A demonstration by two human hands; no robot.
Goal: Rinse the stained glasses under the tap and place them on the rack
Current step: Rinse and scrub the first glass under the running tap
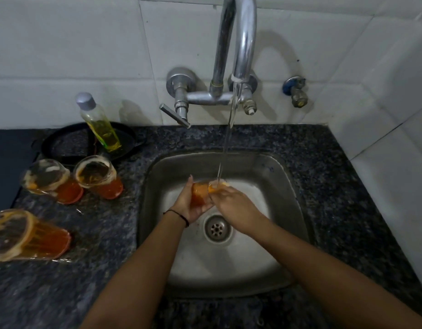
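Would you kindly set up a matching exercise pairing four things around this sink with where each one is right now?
Things:
1. glass in hand
2. oil bottle
3. drain
4. lever handle

Places:
A. standing on the black pan on the left of the counter
B. under the running water, over the sink
C. on the wall tap, sticking out to the left
D. in the bottom of the sink, below the hands

Pairs: 1-B, 2-A, 3-D, 4-C
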